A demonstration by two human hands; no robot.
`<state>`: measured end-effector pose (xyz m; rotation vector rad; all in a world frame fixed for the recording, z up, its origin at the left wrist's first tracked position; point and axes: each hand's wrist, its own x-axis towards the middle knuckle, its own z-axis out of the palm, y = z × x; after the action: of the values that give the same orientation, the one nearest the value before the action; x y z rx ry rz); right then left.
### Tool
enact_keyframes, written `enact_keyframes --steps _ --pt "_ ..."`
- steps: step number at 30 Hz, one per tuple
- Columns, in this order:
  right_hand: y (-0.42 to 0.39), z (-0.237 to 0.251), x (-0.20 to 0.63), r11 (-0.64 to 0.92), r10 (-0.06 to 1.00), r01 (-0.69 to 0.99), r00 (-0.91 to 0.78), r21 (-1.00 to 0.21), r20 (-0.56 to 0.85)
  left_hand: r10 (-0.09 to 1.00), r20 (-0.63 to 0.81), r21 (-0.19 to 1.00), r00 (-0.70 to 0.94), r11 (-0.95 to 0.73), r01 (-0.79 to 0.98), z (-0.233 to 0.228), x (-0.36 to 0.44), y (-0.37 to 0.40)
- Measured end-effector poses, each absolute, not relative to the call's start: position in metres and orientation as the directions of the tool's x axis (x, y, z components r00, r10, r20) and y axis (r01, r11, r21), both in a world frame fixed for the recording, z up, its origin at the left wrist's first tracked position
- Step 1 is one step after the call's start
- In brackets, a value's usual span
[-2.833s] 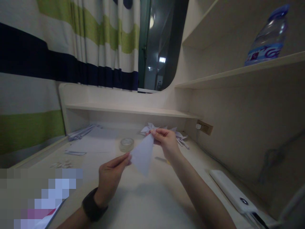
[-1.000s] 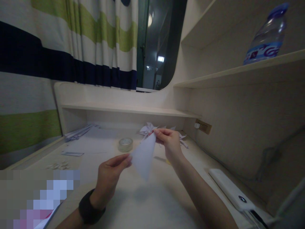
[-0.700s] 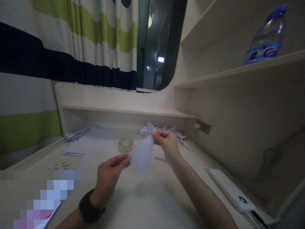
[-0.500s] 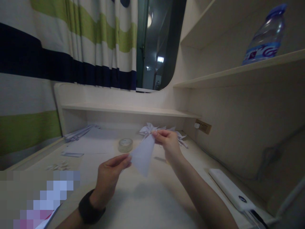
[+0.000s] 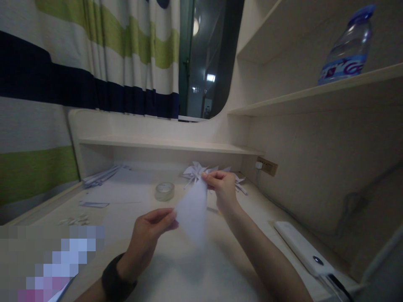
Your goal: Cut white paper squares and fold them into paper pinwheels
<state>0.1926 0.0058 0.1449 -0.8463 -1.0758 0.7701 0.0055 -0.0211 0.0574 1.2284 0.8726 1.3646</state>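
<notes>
A white sheet of paper [image 5: 192, 209] hangs between my two hands above the desk, its lower edge blurred. My left hand [image 5: 154, 228], with a black band on the wrist, pinches its left corner. Higher up, my right hand [image 5: 222, 186] pinches the top corner between thumb and fingers. Behind the right hand lie several folded white paper pieces [image 5: 193, 171], partly hidden by it. A roll of clear tape [image 5: 164, 191] rests on the desk beyond the left hand.
White sheets [image 5: 121, 188] and folded strips lie at the back left, near small white pieces [image 5: 74, 219]. A long white power strip [image 5: 299, 247] is at the right. A bottle [image 5: 346, 54] stands on the shelf [image 5: 315, 93]. A wall socket [image 5: 267, 166] holds a plug.
The paper has opened wider, its lower part swinging down and to the right. My left hand has shifted slightly right and down; the right hand keeps its pinch on the top corner.
</notes>
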Motion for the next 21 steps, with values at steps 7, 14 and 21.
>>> enact_keyframes --steps 7,14,21 --pt "0.008 0.141 0.190 0.421 0.888 -0.047 0.228 -0.906 0.400 0.883 0.327 0.944 0.336 -0.322 -0.070 0.091 0.001 -0.022" --pt "0.012 0.128 0.183 0.417 0.886 0.090 0.180 -0.904 0.427 0.800 0.445 0.780 0.402 -0.567 0.265 0.130 0.020 0.006" --pt "0.016 0.130 0.190 0.450 0.876 0.096 0.143 -0.888 0.460 0.835 0.429 0.788 0.344 -0.532 0.309 0.132 0.030 0.017"
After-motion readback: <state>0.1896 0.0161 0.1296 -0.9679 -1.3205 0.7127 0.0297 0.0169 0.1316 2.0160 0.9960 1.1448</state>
